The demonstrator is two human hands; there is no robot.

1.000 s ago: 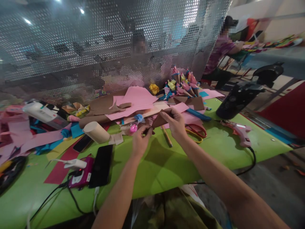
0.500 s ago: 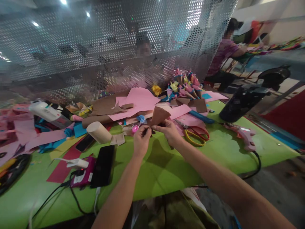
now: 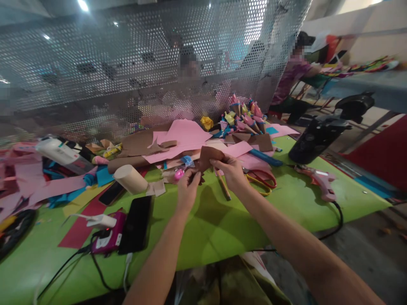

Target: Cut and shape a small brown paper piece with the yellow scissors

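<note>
Holding the brown paper piece (image 3: 210,156) between both hands, you have it lifted just above the green desk (image 3: 216,220), in front of the pile of pink sheets (image 3: 186,134). It looks like thin craft paper: light, limp enough to curl, easy to crease or tear, so it is best taken at an edge or corner with a gentle pinch rather than a squeeze. Your right hand (image 3: 231,170) has its thumb and fingers closed on the lower right edge of the piece. Your left hand (image 3: 188,187) is pinched narrow at the lower left corner; whether its fingers also hold something small there, you cannot tell. Both forearms reach forward from the near edge of the desk, wrists raised, hands close together. A pencil (image 3: 223,187) lies just under your right hand, the red-handled scissors (image 3: 262,178) just beside it, and the pink glue gun (image 3: 318,180) further to your right.
</note>
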